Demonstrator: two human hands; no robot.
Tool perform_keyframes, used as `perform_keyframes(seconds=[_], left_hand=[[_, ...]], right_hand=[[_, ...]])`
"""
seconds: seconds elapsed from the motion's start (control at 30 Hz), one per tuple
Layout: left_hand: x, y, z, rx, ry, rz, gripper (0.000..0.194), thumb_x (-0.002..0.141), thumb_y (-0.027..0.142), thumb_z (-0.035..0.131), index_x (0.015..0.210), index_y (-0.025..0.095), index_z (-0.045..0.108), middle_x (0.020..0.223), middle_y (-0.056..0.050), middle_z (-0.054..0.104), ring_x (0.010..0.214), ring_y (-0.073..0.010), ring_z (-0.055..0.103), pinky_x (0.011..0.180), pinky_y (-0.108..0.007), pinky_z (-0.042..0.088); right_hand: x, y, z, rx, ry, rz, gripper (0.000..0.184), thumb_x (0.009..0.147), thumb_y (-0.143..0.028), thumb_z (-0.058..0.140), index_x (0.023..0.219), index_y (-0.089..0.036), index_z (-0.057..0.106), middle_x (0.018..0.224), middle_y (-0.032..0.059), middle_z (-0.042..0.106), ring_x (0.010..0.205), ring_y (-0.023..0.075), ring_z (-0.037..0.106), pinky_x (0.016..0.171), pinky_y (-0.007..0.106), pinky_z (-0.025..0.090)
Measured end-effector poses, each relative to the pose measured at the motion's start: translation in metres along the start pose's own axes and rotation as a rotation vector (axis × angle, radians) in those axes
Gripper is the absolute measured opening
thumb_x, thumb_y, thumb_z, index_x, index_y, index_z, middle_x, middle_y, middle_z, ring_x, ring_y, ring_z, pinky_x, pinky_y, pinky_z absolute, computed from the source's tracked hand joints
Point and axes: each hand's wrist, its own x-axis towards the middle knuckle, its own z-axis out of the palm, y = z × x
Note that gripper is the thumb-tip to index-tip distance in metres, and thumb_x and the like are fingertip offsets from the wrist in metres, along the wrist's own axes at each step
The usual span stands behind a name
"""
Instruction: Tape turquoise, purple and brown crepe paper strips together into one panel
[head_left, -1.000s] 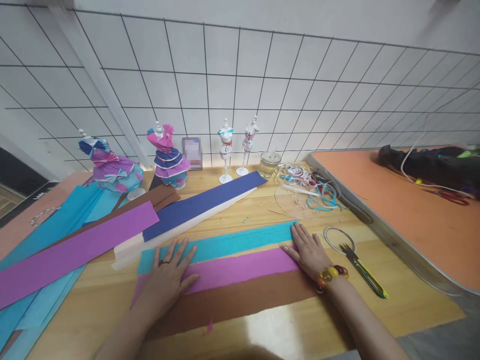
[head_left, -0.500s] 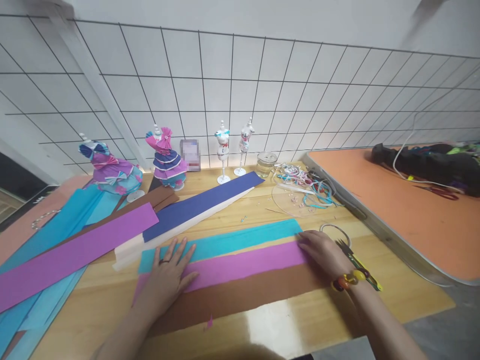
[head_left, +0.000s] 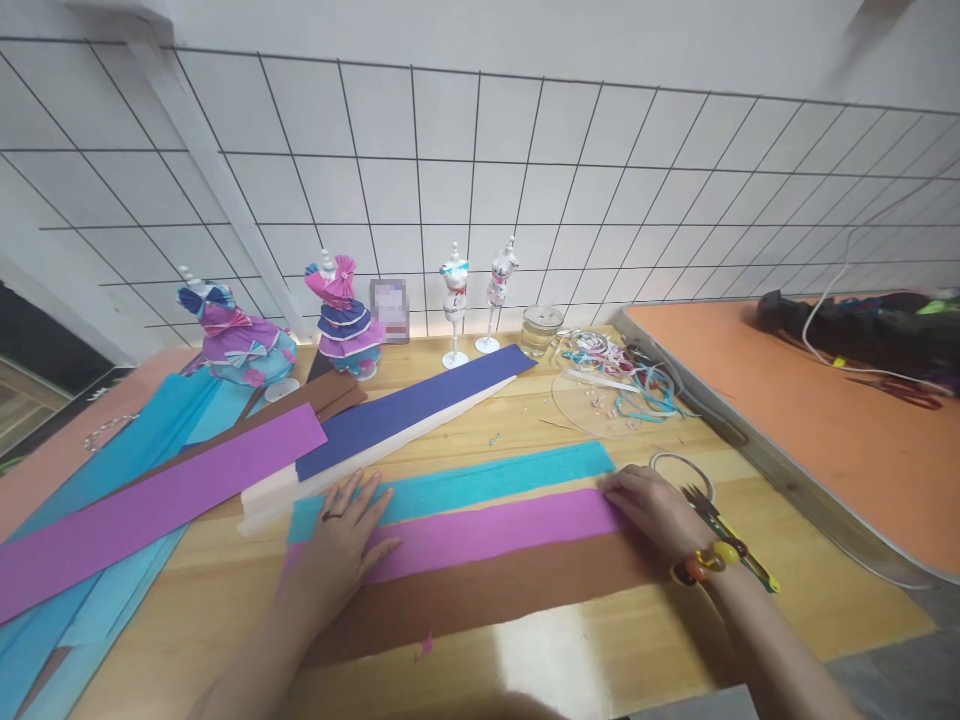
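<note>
Three strips of crepe paper lie one below another in front of me: a turquoise strip [head_left: 495,482], a pink-purple strip [head_left: 495,530] and a brown strip [head_left: 495,597]. My left hand [head_left: 349,525] rests flat with fingers spread over the left ends of the turquoise and pink-purple strips. At the right end of the pink-purple strip is my right hand [head_left: 651,510], its fingers bent together on the paper's edge; the fingertips are partly hidden. Just right of that hand lie yellow-handled scissors [head_left: 739,550].
More paper strips [head_left: 157,490] pile up at the left. Two dressed mini mannequins [head_left: 345,320] and two undressed ones [head_left: 454,300] stand at the back, beside a glass jar [head_left: 541,330] and tangled ribbons [head_left: 615,370]. An orange-topped table [head_left: 750,400] adjoins on the right.
The view has shifted slightly, so everything sits a little further right. Both hands stay on the strips, with the right hand's fingers drawn slightly closer together.
</note>
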Motion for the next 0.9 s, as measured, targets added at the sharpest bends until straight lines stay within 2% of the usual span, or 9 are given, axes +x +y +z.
perform_keyframes(seconds=[0.13,0.2,0.3,0.43,0.63,0.8,0.9], left_hand=[[0.002,0.003,-0.008,-0.122,0.077,0.029,0.049,0.090,0.053,0.039,0.116,0.019,0.061,0.121,-0.011,0.059,0.114,-0.0258,0.051,0.094,-0.042,0.043],[0.002,0.005,-0.011,-0.172,0.097,0.046,0.045,0.090,0.051,0.040,0.111,0.019,0.064,0.108,-0.010,0.065,0.100,-0.0229,0.056,0.087,-0.039,0.046],[0.002,0.007,-0.012,-0.218,0.086,0.062,0.042,0.091,0.048,0.041,0.108,0.018,0.064,0.099,-0.008,0.066,0.092,-0.0210,0.056,0.081,-0.036,0.047],[0.001,0.007,-0.011,-0.234,0.041,0.060,0.040,0.091,0.046,0.041,0.108,0.018,0.064,0.098,-0.007,0.065,0.093,-0.0209,0.055,0.083,-0.036,0.045],[0.000,0.006,-0.010,-0.244,0.023,0.068,0.035,0.091,0.042,0.044,0.107,0.018,0.064,0.094,-0.007,0.064,0.090,-0.0204,0.055,0.082,-0.035,0.045],[0.001,0.005,-0.009,-0.249,0.021,0.075,0.034,0.092,0.041,0.043,0.104,0.018,0.065,0.092,-0.007,0.064,0.088,-0.0202,0.054,0.080,-0.034,0.044],[0.001,0.005,-0.009,-0.259,0.026,0.074,0.034,0.092,0.041,0.042,0.102,0.018,0.065,0.092,-0.007,0.064,0.087,-0.0197,0.053,0.079,-0.034,0.044]], right_hand=[[-0.004,-0.003,-0.002,0.033,0.008,-0.002,0.034,0.090,-0.041,0.036,0.094,-0.024,0.065,0.100,0.0068,0.066,0.093,0.0201,0.060,0.085,0.036,0.047],[-0.006,-0.003,-0.002,0.053,0.009,0.004,0.034,0.089,-0.042,0.036,0.092,-0.024,0.065,0.097,0.0063,0.066,0.091,0.0209,0.061,0.084,0.038,0.047],[-0.008,-0.004,-0.002,0.077,0.012,0.019,0.033,0.088,-0.043,0.037,0.090,-0.025,0.065,0.093,0.0052,0.067,0.088,0.0209,0.061,0.081,0.037,0.048],[-0.010,-0.004,0.002,0.099,0.027,0.038,0.035,0.089,-0.045,0.037,0.092,-0.025,0.066,0.093,0.0045,0.068,0.088,0.0205,0.062,0.080,0.036,0.049],[-0.016,0.005,0.003,0.081,0.037,0.075,0.037,0.088,-0.046,0.039,0.104,-0.024,0.064,0.099,0.0056,0.068,0.091,0.0218,0.062,0.083,0.039,0.049],[-0.018,0.004,-0.003,0.083,-0.026,0.081,0.037,0.089,-0.045,0.035,0.091,-0.025,0.066,0.089,0.0055,0.067,0.086,0.0214,0.061,0.079,0.037,0.049],[-0.019,-0.003,-0.008,0.120,-0.017,0.104,0.035,0.088,-0.045,0.037,0.091,-0.025,0.066,0.092,0.0050,0.068,0.087,0.0211,0.062,0.078,0.035,0.049]])
